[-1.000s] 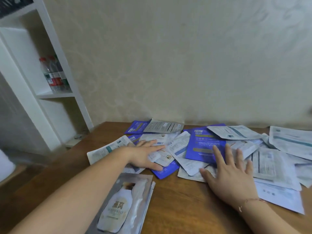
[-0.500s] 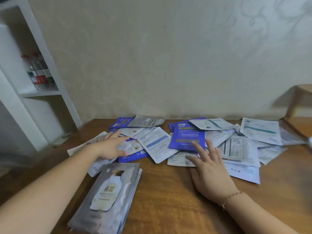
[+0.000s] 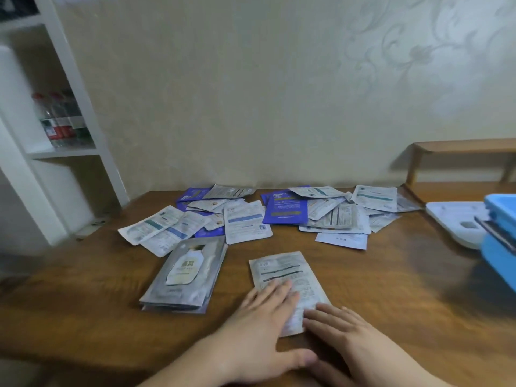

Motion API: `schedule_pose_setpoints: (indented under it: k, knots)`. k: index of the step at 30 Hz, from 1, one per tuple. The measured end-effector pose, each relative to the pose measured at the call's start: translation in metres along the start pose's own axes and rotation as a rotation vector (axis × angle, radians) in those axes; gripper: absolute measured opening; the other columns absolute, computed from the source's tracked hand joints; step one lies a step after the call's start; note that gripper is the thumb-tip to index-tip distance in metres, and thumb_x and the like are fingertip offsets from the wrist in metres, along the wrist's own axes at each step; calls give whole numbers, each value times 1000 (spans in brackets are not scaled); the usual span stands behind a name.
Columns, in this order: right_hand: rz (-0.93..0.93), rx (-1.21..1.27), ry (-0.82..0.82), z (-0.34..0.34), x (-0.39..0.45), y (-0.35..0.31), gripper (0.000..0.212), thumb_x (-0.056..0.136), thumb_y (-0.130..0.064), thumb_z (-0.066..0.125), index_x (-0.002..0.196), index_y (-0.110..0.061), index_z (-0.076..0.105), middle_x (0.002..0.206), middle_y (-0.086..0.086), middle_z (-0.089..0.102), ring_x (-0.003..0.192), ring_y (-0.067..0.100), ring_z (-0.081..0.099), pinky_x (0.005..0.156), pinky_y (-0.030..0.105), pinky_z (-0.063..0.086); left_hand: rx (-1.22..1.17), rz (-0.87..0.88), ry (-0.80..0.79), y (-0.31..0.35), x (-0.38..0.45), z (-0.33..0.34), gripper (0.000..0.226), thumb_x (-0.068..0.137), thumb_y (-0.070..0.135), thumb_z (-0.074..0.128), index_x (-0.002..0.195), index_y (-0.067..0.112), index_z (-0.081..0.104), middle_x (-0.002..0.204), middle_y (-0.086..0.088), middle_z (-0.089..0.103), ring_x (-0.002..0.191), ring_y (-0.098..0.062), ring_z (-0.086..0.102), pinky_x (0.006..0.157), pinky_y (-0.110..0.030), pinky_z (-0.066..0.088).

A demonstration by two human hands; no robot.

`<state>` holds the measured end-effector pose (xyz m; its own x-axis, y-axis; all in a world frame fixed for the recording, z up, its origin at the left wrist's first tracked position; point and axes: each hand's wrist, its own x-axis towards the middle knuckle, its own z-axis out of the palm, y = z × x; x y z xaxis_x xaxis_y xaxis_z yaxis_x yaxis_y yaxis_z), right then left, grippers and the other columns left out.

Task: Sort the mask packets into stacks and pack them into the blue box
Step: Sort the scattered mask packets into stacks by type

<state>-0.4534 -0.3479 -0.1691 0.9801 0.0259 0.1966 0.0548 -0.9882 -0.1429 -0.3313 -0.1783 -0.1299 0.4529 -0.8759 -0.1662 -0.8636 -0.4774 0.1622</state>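
Observation:
A white mask packet [image 3: 282, 272] lies flat on the wooden table [image 3: 391, 289] near me. My left hand [image 3: 259, 331] rests flat on its near end, fingers straight. My right hand [image 3: 351, 339] lies flat beside it, fingertips at the packet's near right corner. To the left sits a neat stack of silver packets [image 3: 185, 275]. Behind them, a loose heap of white and dark blue packets [image 3: 284, 212] spreads along the wall. The blue box [image 3: 499, 241] shows at the right edge, partly cut off.
A white flat object [image 3: 458, 222] lies under the blue box at the right. A wooden shelf riser [image 3: 460, 146] stands at the back right. White shelving [image 3: 64, 152] with bottles [image 3: 60, 121] is on the left.
Both hands drew back from the heap toward me, bringing one white packet down onto the bare table in front. The camera turned right, bringing the blue box into view.

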Motion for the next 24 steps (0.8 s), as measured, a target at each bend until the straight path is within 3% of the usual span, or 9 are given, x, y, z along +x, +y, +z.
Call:
schedule_pose_setpoints:
  k: [4, 7, 10, 12, 14, 16, 20, 22, 24]
  knots:
    - [-114, 283, 46, -14, -30, -9, 42, 92, -63, 43, 119, -41, 65, 126, -31, 59, 123, -10, 50, 101, 10, 39, 40, 44, -28, 10, -19, 13, 104, 72, 90, 34, 153, 38, -4, 161, 17, -18, 145, -7, -26, 120, -50, -8]
    - [39, 409, 261, -21, -33, -3, 36, 82, -49, 62, 115, -35, 67, 118, -37, 59, 123, -11, 47, 101, 6, 32, 105, 30, 30, 20, -34, 16, 93, 76, 82, 45, 148, 32, 15, 161, 9, 3, 150, -13, -7, 120, -53, 0]
    - [189, 369, 391, -21, -22, -1, 29, 83, -37, 65, 111, -30, 69, 105, -33, 60, 109, -2, 57, 88, 6, 35, 275, 87, 230, 22, -45, 34, 63, 78, 65, 48, 130, 29, 45, 134, -2, 48, 131, -25, 48, 103, -49, 45]
    - [247, 374, 360, -22, -13, -3, 27, 87, -27, 66, 114, -29, 67, 104, -25, 62, 106, 3, 60, 82, 5, 35, 318, 177, 421, 18, -49, 50, 42, 82, 50, 48, 119, 32, 57, 112, 0, 62, 108, -23, 66, 83, -39, 58]
    - [219, 358, 313, -21, -8, -1, 34, 86, -19, 64, 116, -35, 64, 108, -29, 60, 111, 1, 58, 86, 4, 36, 301, 279, 575, 14, -53, 58, 30, 89, 47, 51, 115, 36, 61, 103, 4, 66, 103, -19, 68, 79, -35, 59]
    - [109, 383, 213, -27, -4, -4, 49, 76, -21, 55, 118, -45, 56, 121, -37, 54, 125, -7, 46, 102, 15, 37, 205, 323, 627, 9, -59, 55, 26, 89, 49, 59, 112, 38, 62, 99, 7, 65, 104, -16, 67, 80, -32, 58]
    - [-242, 412, -115, -31, 9, -15, 77, 61, -33, 55, 137, -42, 49, 139, -34, 45, 137, -9, 32, 117, 20, 13, 105, 348, 720, -6, -63, 31, 15, 88, 36, 62, 103, 34, 66, 94, 12, 63, 90, -5, 64, 68, -26, 54]
    - [-292, 253, 52, -23, 20, -23, 71, 66, -37, 62, 136, -41, 49, 131, -31, 55, 126, -12, 45, 113, 23, 30, 99, 383, 840, -15, -57, 13, 10, 89, 29, 65, 98, 27, 69, 90, 10, 66, 83, -6, 65, 64, -28, 53]
    - [-243, 244, 257, -21, 33, -29, 59, 69, -24, 64, 126, -39, 57, 117, -26, 66, 108, -7, 62, 92, 20, 51, 33, 388, 991, -23, -51, -1, 11, 88, 27, 71, 96, 20, 74, 94, 9, 71, 90, -7, 67, 72, -29, 56]
